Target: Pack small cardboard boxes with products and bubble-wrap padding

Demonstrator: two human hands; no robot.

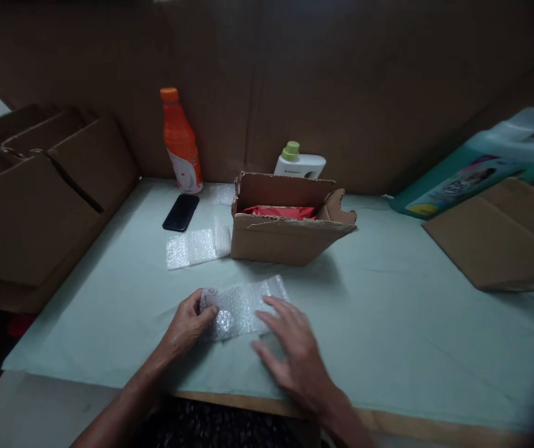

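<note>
Clear bubble wrap on counter, in front of open cardboard box. Hands: left hand closed on wrap's left end, thumb on top; right hand open, fingers spread over right end, contact unclear. Second wrap strip left of box; red packet inside; white bottle behind.

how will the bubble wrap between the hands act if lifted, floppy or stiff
The bubble wrap is probably floppy, since it looks like thin, clear film. It's likely light, judging by its air bubbles, unless the round, shiny patch by the left hand hides something.
</note>
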